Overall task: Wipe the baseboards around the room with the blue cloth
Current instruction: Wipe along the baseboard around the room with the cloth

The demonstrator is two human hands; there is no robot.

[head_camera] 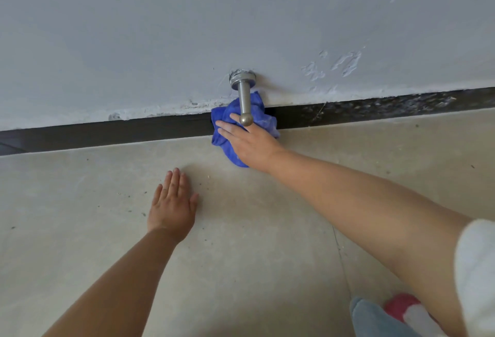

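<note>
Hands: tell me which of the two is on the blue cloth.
The right hand presses the blue cloth against the dark baseboard, under the metal door stopper. The left hand lies flat on the bare floor, apart from it.

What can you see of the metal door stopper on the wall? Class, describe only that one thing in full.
The door stopper looks like brushed silver-grey metal: a round base plate fixed to the pale wall, a straight rod, and a ball-shaped tip. It juts out from the wall just above the dark baseboard. Rough white filler rings its base. The blue cloth is bunched beneath and behind the rod, and the right hand presses the cloth with its fingers under the tip.
</note>
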